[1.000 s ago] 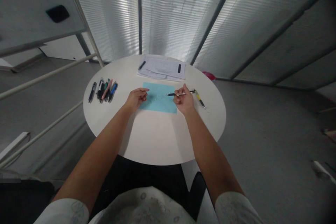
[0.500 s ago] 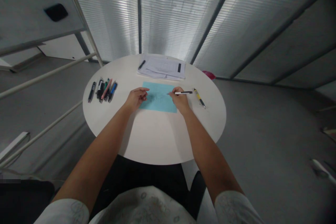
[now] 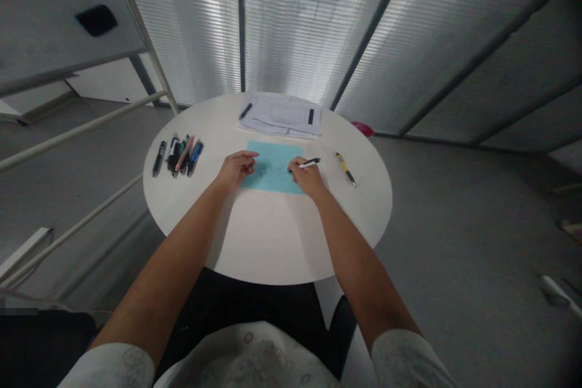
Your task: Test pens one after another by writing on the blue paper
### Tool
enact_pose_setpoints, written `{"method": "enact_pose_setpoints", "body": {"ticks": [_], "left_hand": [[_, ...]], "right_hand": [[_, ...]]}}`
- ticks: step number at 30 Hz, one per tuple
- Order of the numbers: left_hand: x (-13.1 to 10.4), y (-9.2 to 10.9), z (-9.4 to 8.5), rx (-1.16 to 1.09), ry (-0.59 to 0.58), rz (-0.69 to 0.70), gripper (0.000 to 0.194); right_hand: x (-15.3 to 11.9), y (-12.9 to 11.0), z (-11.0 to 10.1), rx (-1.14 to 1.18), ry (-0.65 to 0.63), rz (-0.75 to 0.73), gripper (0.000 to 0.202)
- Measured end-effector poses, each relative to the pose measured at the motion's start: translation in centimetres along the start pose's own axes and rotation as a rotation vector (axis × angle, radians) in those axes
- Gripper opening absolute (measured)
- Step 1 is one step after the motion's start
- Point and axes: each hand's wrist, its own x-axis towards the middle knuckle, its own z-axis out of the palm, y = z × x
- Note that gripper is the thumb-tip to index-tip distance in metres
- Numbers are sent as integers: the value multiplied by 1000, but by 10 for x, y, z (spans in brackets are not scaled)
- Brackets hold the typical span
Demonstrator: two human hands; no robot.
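Note:
A sheet of light blue paper (image 3: 278,180) lies on the white round table (image 3: 268,230), with faint markings across its middle. At its left edge rests my left hand (image 3: 235,171), index finger stretched out and the other fingers loosely curled, holding nothing. My right hand (image 3: 309,178) is closed around a white and black pen (image 3: 311,163) over the right part of the sheet. The pen's tip points down toward the paper and its black end slants up to the right. Whether the tip touches the paper is too small to tell.
A yellow and black pen (image 3: 346,170) lies right of the sheet. Several pens and markers (image 3: 182,156) lie in a group at the left. Behind the sheet are stacked white papers (image 3: 286,115) with a black pen (image 3: 245,111) on them. A whiteboard frame (image 3: 86,129) stands left.
My right hand has shifted slightly left and down with the pen. The pen, nearly level before, now slants, its black end farther left. My left hand keeps its place.

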Motion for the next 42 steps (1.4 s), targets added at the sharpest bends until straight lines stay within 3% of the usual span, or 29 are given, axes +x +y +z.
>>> {"method": "enact_pose_setpoints", "body": {"ticks": [12, 19, 27, 32, 42], "left_hand": [[-1, 1, 1, -5, 0, -10, 23], [-1, 0, 1, -9, -11, 2, 22], [0, -2, -1, -2, -9, 0, 23], [1, -2, -1, -1, -12, 1, 23], [-1, -1, 1, 9, -1, -1, 22]], "right_hand": [[0, -7, -3, -205, -24, 96, 21], [-1, -10, -3, -196, -20, 105, 22], [1, -6, 0, -13, 36, 110, 22], [-1, -8, -1, -109, -34, 109, 22], [2, -6, -11, -186, 54, 137, 23]]}}
